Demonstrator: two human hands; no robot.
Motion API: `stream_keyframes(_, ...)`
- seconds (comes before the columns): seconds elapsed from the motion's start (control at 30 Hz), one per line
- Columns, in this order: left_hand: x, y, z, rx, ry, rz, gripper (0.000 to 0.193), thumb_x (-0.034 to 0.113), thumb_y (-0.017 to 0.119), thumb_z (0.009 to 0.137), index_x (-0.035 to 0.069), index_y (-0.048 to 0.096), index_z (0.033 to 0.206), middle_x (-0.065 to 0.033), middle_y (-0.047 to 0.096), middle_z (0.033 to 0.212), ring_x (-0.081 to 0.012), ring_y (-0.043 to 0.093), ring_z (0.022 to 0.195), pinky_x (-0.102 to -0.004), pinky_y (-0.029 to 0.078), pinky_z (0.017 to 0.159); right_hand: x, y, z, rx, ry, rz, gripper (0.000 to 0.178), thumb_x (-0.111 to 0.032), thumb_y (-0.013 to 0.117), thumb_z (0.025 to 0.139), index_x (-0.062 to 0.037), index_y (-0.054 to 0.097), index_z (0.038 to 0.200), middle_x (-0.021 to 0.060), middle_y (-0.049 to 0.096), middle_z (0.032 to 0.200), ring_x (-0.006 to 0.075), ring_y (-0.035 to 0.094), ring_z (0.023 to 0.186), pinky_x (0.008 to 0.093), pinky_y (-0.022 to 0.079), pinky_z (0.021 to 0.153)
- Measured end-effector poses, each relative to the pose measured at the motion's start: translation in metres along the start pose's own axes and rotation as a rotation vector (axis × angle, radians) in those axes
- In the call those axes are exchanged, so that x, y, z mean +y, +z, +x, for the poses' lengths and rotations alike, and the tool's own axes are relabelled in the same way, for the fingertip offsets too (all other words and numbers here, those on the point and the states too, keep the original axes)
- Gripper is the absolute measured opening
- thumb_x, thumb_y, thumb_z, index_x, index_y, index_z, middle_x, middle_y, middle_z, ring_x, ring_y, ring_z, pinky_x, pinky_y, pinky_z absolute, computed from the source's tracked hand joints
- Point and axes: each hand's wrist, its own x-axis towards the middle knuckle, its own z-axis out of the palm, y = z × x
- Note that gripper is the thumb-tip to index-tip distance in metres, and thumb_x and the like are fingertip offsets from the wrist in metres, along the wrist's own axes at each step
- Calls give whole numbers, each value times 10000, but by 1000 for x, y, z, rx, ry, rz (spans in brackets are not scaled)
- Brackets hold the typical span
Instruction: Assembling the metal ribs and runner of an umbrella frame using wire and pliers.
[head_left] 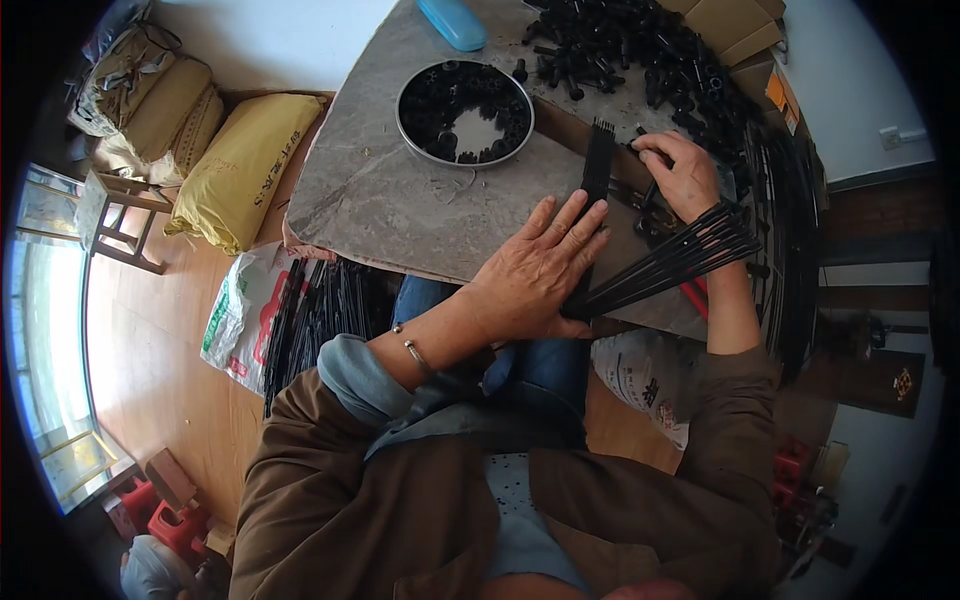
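My left hand (545, 262) lies with fingers stretched out over the lower end of a flat row of black rods (599, 160), pressing on it at the table edge. The row's far end shows several thin tips side by side. My right hand (686, 172) is closed in a pinch on a small black fitting (640, 140), just right of those tips. More thin black rods (680, 262) fan out from beside my left thumb and pass across my right wrist. A round metal bowl (402, 122) of small black parts stands on the grey table (350, 180), beyond my left hand.
A large heap of black fittings (640, 50) covers the far right of the table, near a blue case (452, 22). Long black rods (780, 220) line the right edge. Another rod bundle (335, 300) lies below the table at left, near a yellow sack (245, 165) and wooden stool (120, 215).
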Motion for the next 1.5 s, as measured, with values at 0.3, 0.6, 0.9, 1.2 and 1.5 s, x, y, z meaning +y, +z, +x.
stream_keyframes(0.3, -1, 3, -1, 19, -10, 7, 968, 627, 680, 690, -19, 426, 1365, -203, 269, 1500, -346, 181, 1425, -477, 142, 1158, -1, -7, -5, -22, 37, 11, 177, -115, 621, 820, -47, 667, 976, 92, 636, 882, 277, 633, 787, 337, 484, 710)
stream_keyframes(0.6, -1, 2, -1, 30, -13, -6, 952, 624, 677, 692, -17, 440, 1355, -201, 276, 1498, -342, 195, 1421, -478, 153, 1153, 1, -7, -6, -34, 17, 22, 174, -118, 620, 816, -49, 668, 969, 87, 633, 871, 257, 634, 783, 328, 486, 712)
stream_keyframes(0.9, -1, 3, -1, 31, -13, -3, 946, 615, 682, 693, -12, 439, 1357, -202, 284, 1494, -340, 198, 1421, -470, 160, 1154, -1, -7, -5, -19, 23, 19, 177, -126, 619, 815, -42, 669, 962, 92, 635, 866, 244, 642, 785, 321, 492, 715)
stream_keyframes(1.2, -1, 2, -1, 33, -9, 3, 940, 609, 688, 694, -11, 441, 1355, -202, 285, 1493, -343, 201, 1419, -470, 162, 1154, 2, -5, -7, -4, 16, 34, 186, -141, 618, 822, -40, 669, 970, 98, 639, 875, 260, 636, 779, 325, 488, 712)
stream_keyframes(1.5, -1, 2, -1, 42, -13, -9, 940, 606, 693, 688, -11, 440, 1352, -204, 287, 1491, -345, 204, 1417, -472, 166, 1152, 2, -4, -7, 18, -17, -12, 184, -144, 614, 826, -44, 669, 971, 109, 647, 906, 287, 639, 813, 339, 491, 722)
